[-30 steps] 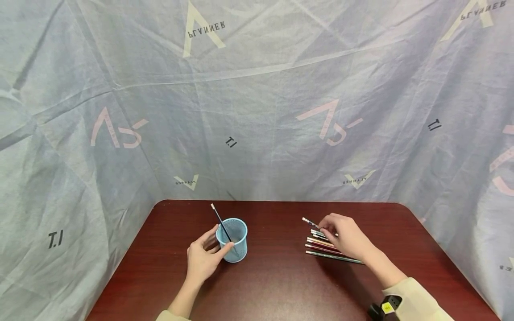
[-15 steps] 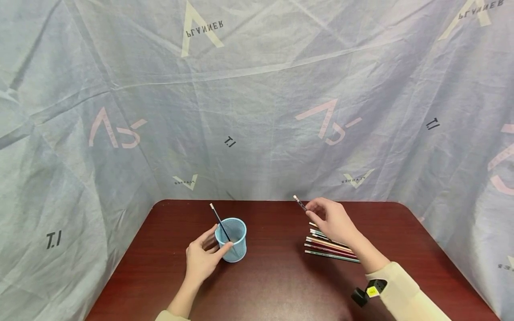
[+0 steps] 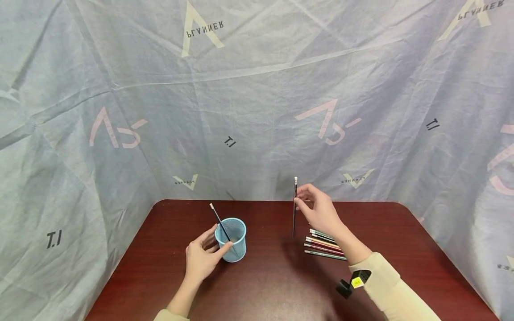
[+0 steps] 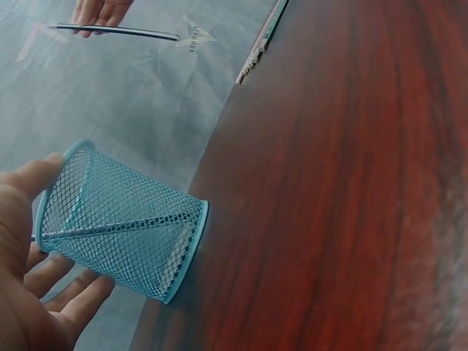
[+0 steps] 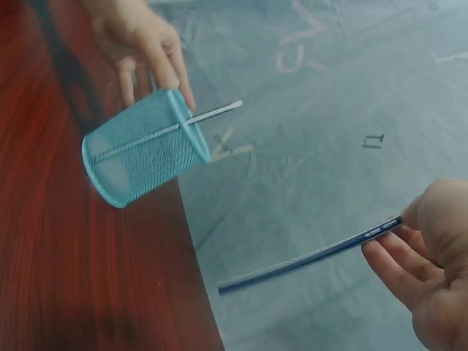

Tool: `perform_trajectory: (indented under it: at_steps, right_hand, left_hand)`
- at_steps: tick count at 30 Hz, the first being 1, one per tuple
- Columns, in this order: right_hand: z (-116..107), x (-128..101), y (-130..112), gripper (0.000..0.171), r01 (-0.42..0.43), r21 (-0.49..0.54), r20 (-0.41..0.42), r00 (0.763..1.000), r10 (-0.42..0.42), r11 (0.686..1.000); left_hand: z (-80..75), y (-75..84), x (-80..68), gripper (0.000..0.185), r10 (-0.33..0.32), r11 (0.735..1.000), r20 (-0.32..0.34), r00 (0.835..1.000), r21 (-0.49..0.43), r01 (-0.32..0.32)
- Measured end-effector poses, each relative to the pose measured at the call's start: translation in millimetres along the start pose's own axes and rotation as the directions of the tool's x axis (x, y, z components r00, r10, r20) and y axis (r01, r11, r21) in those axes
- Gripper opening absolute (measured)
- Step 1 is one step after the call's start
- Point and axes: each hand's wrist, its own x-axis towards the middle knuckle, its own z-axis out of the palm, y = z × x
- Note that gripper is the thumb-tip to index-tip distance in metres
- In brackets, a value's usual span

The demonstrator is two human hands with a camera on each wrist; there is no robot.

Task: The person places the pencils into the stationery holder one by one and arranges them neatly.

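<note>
A light blue mesh pencil cup (image 3: 237, 249) stands on the table, and my left hand (image 3: 202, 258) holds it by the left side, thumb and fingers round its rim. One dark pencil (image 3: 218, 218) leans inside the cup, its white eraser end sticking out at the upper left. To the right, my right hand (image 3: 319, 208) pinches a dark blue pencil (image 3: 294, 218) near its eraser end. This pencil hangs upright above the table, eraser up. In the right wrist view the same pencil (image 5: 307, 259) points away from the fingertips toward the cup's side of the view.
Several pencils (image 3: 321, 245) lie side by side on the dark red wooden table (image 3: 257, 285), partly under the right forearm. A grey printed cloth (image 3: 257, 111) hangs behind and at both sides. A black device (image 3: 353, 283) sits at the right wrist.
My right hand has lifted the dark blue pencil off the group, moved left and up, and turned it from slanted to upright. My left hand and the cup have stayed in place.
</note>
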Motion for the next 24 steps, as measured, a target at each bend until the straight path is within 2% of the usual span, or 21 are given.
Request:
perform_trajectory:
  at_steps: [7,14,20,24]
  right_hand:
    - [15,12,-18,0.016,-0.005,0.134,0.005,1.0,0.005,0.991]
    - [33,20,-34,0.015,0.038,0.176,0.029,0.999,-0.044,0.984]
    - [56,27,-45,0.016,0.044,0.242,0.06,0.996,-0.06,0.969]
    - [68,39,-53,0.016,0.082,0.241,0.066,0.993,-0.101,0.967]
  left_hand:
    - [1.9,-2.1,-2.5,0.069,0.032,0.999,-0.029,0.999,0.043,-0.031]
    - [6.4,-2.1,-3.4,0.071,0.06,0.997,-0.079,0.995,0.054,-0.056]
    - [5.7,-2.5,-5.7,0.067,0.058,0.996,-0.057,0.997,0.075,-0.053]
    - [5.4,0.5,0.1,0.067,0.082,0.993,-0.037,0.996,0.087,-0.079]
